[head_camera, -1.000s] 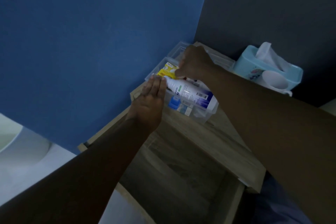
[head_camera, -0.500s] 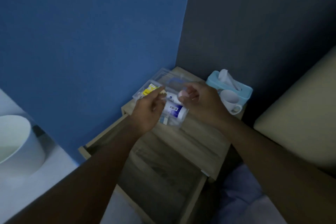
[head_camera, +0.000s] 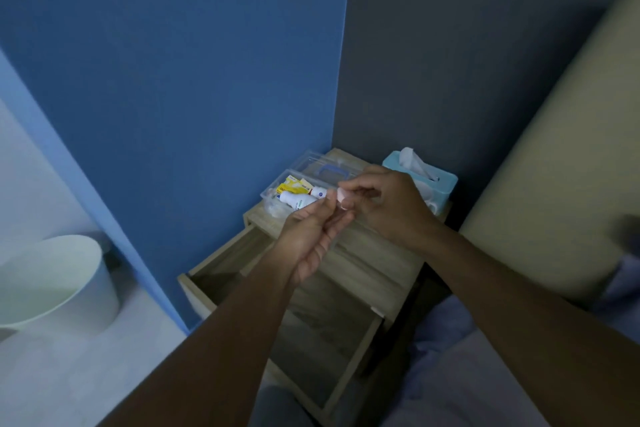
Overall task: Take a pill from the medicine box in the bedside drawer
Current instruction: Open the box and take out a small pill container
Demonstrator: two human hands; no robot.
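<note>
Pill (head_camera: 341, 196): small, pale pink, pinched between the right hand's fingers (head_camera: 349, 188), above the nightstand's front edge.
Right hand (head_camera: 388, 206): closed on the pill.
Left hand (head_camera: 311, 239): palm up, loosely cupped and empty, just under the pill.
Medicine box (head_camera: 277, 206): clear, lid off, on the nightstand top (head_camera: 367, 253); white bottle (head_camera: 298, 199) and yellow packet (head_camera: 292, 188) inside.
Drawer (head_camera: 311, 340): pulled open below.
Tissue box (head_camera: 436, 184): light blue, behind the right hand.

A small pale pink object (head_camera: 341, 196) is pinched by the right hand (head_camera: 382, 206) above the upturned left hand (head_camera: 313, 236). Behind them, the clear medicine box (head_camera: 277, 206) is seen on the bedside table (head_camera: 367, 253), above the pulled-out drawer (head_camera: 304, 329).
</note>
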